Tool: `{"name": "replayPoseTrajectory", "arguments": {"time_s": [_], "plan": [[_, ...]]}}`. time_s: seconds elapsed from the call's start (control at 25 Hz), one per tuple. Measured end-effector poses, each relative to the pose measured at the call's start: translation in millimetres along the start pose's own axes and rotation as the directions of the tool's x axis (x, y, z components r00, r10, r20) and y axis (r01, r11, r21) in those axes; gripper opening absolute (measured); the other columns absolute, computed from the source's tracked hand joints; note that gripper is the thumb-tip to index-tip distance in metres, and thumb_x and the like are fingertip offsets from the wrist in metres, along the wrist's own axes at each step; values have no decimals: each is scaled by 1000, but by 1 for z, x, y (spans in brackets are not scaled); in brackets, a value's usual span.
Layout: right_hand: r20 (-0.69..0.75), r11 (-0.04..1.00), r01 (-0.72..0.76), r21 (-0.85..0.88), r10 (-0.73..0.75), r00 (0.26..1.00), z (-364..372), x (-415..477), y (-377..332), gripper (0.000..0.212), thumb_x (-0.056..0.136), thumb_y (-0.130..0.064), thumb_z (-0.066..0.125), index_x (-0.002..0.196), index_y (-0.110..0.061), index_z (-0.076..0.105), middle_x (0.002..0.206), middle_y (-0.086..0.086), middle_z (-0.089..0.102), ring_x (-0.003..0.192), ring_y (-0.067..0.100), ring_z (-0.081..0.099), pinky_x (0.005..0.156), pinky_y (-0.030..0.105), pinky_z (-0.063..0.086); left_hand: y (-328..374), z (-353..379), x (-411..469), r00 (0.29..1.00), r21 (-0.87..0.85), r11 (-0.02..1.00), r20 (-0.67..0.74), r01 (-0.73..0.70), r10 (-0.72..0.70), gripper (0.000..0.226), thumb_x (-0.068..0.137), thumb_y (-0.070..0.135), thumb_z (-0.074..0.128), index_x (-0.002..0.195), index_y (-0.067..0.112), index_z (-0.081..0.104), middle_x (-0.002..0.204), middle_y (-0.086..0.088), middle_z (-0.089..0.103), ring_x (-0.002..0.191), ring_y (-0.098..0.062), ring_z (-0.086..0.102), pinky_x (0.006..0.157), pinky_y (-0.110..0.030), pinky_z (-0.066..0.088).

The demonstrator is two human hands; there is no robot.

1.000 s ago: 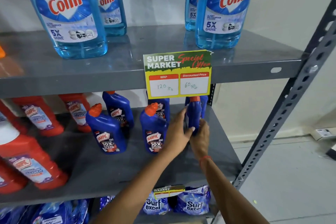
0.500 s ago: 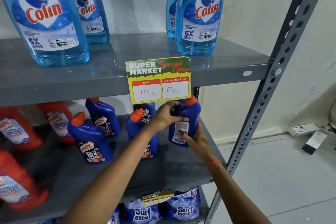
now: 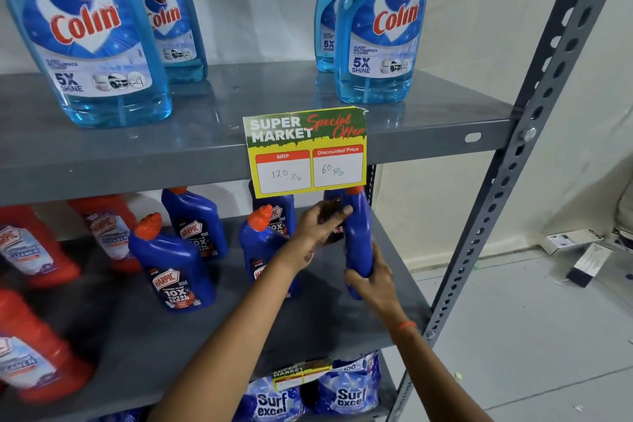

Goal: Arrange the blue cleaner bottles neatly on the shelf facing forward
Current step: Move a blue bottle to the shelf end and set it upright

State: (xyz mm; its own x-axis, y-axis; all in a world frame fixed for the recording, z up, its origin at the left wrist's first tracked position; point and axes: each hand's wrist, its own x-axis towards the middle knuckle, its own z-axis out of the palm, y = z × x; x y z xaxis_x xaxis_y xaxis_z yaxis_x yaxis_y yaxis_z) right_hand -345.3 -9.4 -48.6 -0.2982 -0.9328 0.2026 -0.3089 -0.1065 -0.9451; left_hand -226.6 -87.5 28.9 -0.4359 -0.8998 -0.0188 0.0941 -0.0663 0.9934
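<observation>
top-shelf bottles (image 3: 90, 31): "Colin", "5X SHINE"
price card (image 3: 306, 151): "SUPER MARKET Special Offer", MRP 120 Rs, Discounted Price 60 Rs
blue bottles (image 3: 173, 279): "HARPIC 10X TOTAL CLEAN"
bottom packets (image 3: 351, 394): "Surf excel"

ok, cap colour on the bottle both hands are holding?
Orange-red cap, partly hidden behind the price tag; the held bottle is dark blue. Head view.

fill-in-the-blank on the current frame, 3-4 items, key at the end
1. Both hands hold a dark blue bottle on the ____ shelf.
2. The right hand grips the bottle near its ____.
3. The price card shows a discounted price of ____ Rs.
4. The Harpic bottles have ____ caps.

Missing words: middle; base; 60; orange
</observation>
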Motion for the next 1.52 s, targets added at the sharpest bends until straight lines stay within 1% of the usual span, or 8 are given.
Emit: {"name": "replayPoseTrajectory", "arguments": {"time_s": [0.12, 0.28, 0.44, 0.64, 1.04, 1.16, 1.28, 1.52], "plan": [[90, 988, -23, 154, 9, 996, -10, 6, -2, 44, 61, -36, 60, 105, -33, 53, 89, 3, 63, 80, 22, 61, 65, 24, 56, -2, -5, 4, 993, 14, 1000, 113, 20, -22, 28, 85, 22, 61, 113, 19, 57, 109, 1, 67, 105, -18, 63, 88, -31, 52], [103, 982, -41, 186, 22, 994, -14, 19, 2, 57, 76, -13, 62, 129, -9, 41, 109, 10, 60, 95, 19, 62, 72, 23, 59, -12, 3, 9, 976, 244, 964, -164, -102, 145, 43, 68, 25, 79, 101, 13, 54, 105, -13, 68, 94, -28, 66, 81, -42, 57], [70, 987, -66, 145, 56, 996, -16, 34, -4, 55, 78, 23, 45, 117, -16, 42, 104, 10, 56, 86, 13, 60, 63, 12, 55, -34, 9, 6, 928, 264, 948, -274, -178, 251, 37, 67, 28, 80, 89, 23, 51, 88, -4, 65, 84, -22, 66, 77, -42, 58], [28, 990, -59, 124, 56, 998, -16, 41, 1, 57, 77, 24, 37, 127, -5, 42, 102, 11, 59, 89, 14, 60, 67, 12, 55, -42, 11, 3, 927, 220, 944, -232, -246, 296, 34, 74, 21, 75, 100, 20, 53, 95, 6, 66, 91, -12, 66, 80, -27, 56], [-37, 976, -200, -86, 197, 980, -14, 14, 25, 41, 84, 15, 39, 121, 1, 47, 120, 24, 59, 109, 29, 56, 89, 32, 46, -98, 5, -15, 987, 265, 963, -138, -39, 78, 39, 68, 8, 77, 103, 10, 61, 101, -16, 70, 92, -25, 66, 86, -39, 53], [-96, 963, -260, -68, 253, 963, -17, 1, 30, 40, 85, 14, 35, 119, -2, 48, 119, 20, 61, 108, 28, 58, 89, 38, 50, -104, 14, -26, 986, 339, 941, -157, 2, 54, 42, 68, 8, 78, 107, 6, 61, 102, -13, 69, 94, -25, 66, 82, -27, 52], [-160, 940, -336, -50, 325, 932, -20, -12, 33, 37, 87, 11, 33, 119, -2, 47, 111, 14, 60, 99, 24, 56, 84, 36, 48, -108, 26, -45, 982, 453, 891, -155, -23, 104, 43, 71, 13, 77, 110, 8, 61, 97, 0, 68, 90, -12, 63, 69, -1, 44], [-289, 885, -441, 151, 466, 836, -19, -32, 34, 36, 80, 14, 30, 101, -4, 54, 96, 15, 62, 87, 27, 56, 78, 38, 48, -114, 38, -70, 985, 431, 901, -127, -51, 117, 46, 69, 11, 78, 111, 10, 62, 101, -5, 72, 80, 10, 63, 70, -4, 47]]}}
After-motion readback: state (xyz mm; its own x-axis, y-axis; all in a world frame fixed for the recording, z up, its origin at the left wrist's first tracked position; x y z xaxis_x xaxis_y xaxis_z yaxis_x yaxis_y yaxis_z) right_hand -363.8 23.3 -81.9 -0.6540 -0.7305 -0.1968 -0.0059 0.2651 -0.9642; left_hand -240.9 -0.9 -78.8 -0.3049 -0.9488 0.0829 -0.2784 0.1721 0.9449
